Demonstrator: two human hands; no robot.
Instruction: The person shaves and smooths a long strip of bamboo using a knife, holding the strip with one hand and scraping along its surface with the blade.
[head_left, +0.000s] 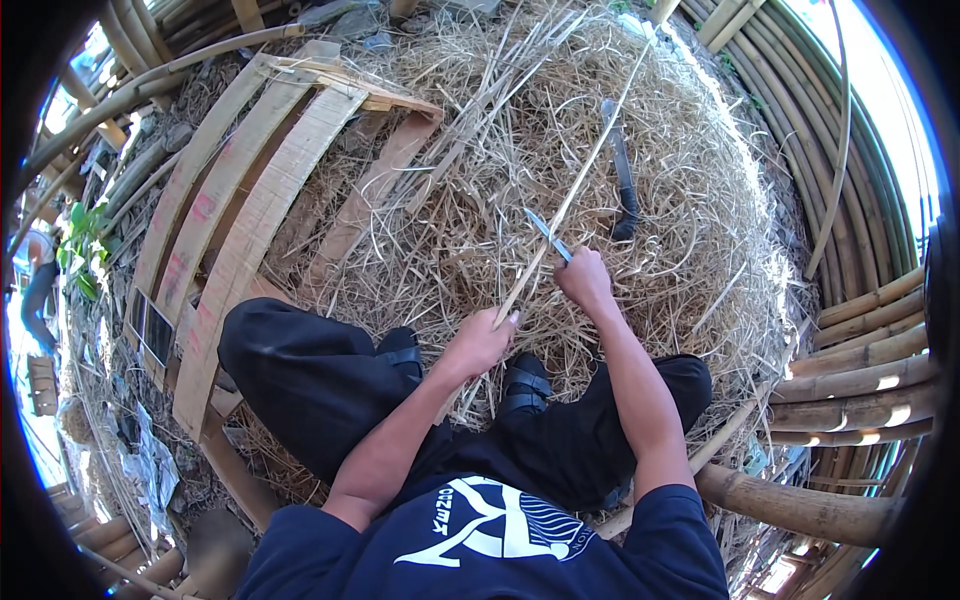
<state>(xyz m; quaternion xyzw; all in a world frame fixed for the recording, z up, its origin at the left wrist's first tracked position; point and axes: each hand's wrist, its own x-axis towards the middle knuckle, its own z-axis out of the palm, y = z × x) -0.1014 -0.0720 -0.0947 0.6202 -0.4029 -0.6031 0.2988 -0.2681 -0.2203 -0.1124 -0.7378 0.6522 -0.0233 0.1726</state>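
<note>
A seated person's left hand point(480, 345) has its fingers clamped on the near end of a long, pale strip point(580, 178), which slants away above curly shavings point(690, 200). The right hand point(583, 279) grips a small knife point(540, 224), its blade crossing the strip. A dark-handled blade point(622, 170) lies just right of the strip.

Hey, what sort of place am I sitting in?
Probably an open-air or open-sided bamboo workspace: thin shavings cover the ground, bamboo poles are stacked at the right, and your right hand holds a knife across a strip.
</note>
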